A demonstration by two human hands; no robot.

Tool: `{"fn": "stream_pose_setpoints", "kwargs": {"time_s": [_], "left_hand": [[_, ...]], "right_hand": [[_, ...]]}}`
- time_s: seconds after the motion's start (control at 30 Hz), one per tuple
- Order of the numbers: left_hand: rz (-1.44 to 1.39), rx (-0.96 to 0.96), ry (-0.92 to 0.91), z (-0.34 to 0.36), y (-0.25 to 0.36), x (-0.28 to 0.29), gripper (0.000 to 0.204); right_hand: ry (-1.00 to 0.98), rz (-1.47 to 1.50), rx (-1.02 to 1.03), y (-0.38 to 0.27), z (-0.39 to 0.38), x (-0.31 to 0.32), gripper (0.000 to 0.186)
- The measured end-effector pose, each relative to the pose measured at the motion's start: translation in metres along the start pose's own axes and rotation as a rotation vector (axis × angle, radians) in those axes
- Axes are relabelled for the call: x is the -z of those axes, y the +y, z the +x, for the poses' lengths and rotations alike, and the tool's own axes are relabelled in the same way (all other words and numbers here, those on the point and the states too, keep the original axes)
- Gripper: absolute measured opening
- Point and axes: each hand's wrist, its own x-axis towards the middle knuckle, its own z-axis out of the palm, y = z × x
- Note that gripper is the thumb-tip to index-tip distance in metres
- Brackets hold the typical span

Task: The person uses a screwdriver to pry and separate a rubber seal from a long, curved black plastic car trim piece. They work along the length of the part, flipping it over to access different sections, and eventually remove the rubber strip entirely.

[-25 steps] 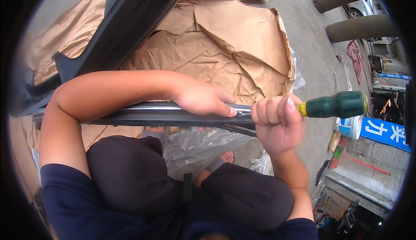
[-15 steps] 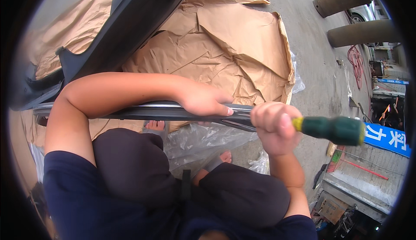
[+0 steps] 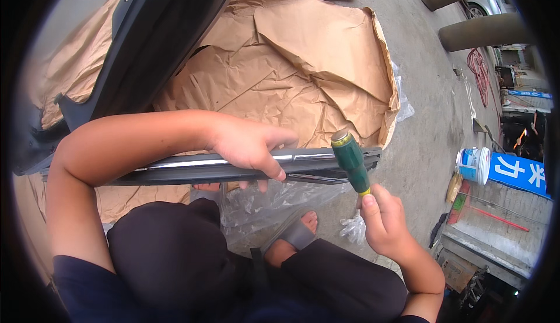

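Observation:
A long black car trim piece [image 3: 169,175] with a chrome strip lies crosswise in front of me, over my legs. My left hand [image 3: 248,146] is closed round its middle, thumb on the near side and some fingertips showing beneath. Upside down in my right hand [image 3: 385,221] is a screwdriver [image 3: 352,164]; I grip it below the green and yellow handle, so the metal-capped butt points up toward the trim's right end. The handle overlaps that end in the picture, and I cannot tell whether they touch. My fist hides the screwdriver's shank.
A large black bumper-like panel [image 3: 160,43] rests at the far left on crumpled brown paper [image 3: 315,60]. Clear plastic sheet [image 3: 268,206] lies by my sandalled feet. Two thick posts [image 3: 487,31], a red hose [image 3: 477,69], a white bucket [image 3: 473,165] and a blue sign [image 3: 519,174] stand right.
My right hand has drawn back nearer to me, away from the trim, and the screwdriver has swung from pointing right to pointing up. The left hand has shifted slightly left.

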Motion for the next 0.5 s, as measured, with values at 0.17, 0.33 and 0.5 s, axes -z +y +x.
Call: {"fn": "stream_pose_setpoints", "kwargs": {"time_s": [0.17, 0.33, 0.5], "left_hand": [[0.068, -0.009, 0.008, 0.001, 0.009, -0.007, 0.039], [0.077, -0.074, -0.004, 0.005, 0.003, -0.007, 0.058], [0.001, -0.112, -0.068, 0.007, 0.001, 0.0, 0.061]], "right_hand": [[-0.088, -0.034, -0.07, -0.009, 0.001, -0.008, 0.026], [-0.108, -0.1, -0.03, -0.021, 0.008, -0.014, 0.031], [0.318, 0.627, 0.473, -0.053, 0.0, 0.009, 0.054]]}}
